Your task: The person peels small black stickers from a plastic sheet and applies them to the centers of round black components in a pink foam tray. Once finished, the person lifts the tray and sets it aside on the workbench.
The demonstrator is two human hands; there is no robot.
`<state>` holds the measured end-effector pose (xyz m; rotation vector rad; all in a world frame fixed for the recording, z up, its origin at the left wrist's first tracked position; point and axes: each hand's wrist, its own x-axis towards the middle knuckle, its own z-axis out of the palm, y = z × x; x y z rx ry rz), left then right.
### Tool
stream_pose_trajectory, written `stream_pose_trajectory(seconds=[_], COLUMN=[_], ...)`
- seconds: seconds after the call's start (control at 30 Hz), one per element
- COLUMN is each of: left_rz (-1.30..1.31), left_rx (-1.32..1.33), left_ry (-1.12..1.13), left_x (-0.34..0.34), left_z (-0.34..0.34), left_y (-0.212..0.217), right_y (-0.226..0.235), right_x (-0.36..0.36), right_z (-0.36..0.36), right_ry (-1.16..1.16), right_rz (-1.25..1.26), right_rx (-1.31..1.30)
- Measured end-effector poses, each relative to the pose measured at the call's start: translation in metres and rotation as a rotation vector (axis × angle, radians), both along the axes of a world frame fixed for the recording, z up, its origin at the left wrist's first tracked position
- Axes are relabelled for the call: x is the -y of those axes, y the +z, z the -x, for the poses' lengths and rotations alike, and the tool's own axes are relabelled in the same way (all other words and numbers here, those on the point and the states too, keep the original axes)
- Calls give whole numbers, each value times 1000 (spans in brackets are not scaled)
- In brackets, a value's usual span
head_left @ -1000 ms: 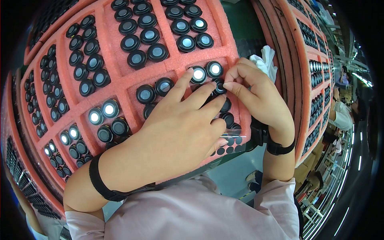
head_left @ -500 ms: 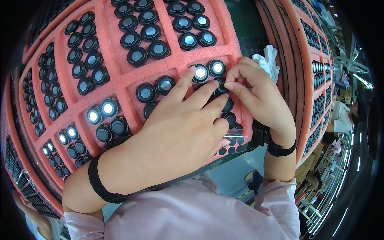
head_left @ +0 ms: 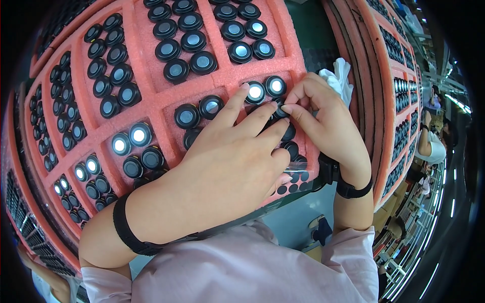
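A pink foam tray (head_left: 146, 60) holds rows of round black parts (head_left: 177, 70) with silver or bright white centres. My left hand (head_left: 237, 151) lies over its front right compartment, fingers spread and resting among the parts. Its thumb is beside a clear sheet (head_left: 298, 184) bearing round black dots. From the right, my right hand (head_left: 328, 118) reaches in with thumb and forefinger pinched at the rim of a black part (head_left: 281, 109) by my left fingertips. Whatever the pinch holds is too small and covered to make out.
A crumpled white cloth (head_left: 341, 78) lies just right of the tray. Beyond it stand stacked pink foam trays (head_left: 381, 101) with more black parts. Another filled tray (head_left: 30, 222) is at the left edge. People (head_left: 432, 146) are in the background at right.
Both hands keep nearly the same place and pose. The tray sits very slightly shifted in the view. A person in the right background has moved.
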<state>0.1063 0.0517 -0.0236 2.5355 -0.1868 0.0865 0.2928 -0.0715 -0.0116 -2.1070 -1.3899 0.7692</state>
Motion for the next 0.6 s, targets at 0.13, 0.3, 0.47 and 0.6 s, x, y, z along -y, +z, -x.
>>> stream_pose_trajectory(seconds=[0.13,0.3,0.47,0.6], left_rz=[-12,12,14,-3], left_rx=[29,38,22,12], left_ry=[16,25,15,3], left_x=[0,0,1,1], left_z=[0,0,1,0], left_y=[0,-1,0,1], right_y=[-1,6,9,13], right_x=[2,4,23,27], right_z=[3,8,18,25], right_ry=[-74,-91,147,194], right_rz=[13,-30,-127,-59], right_rx=[-37,21,393,497])
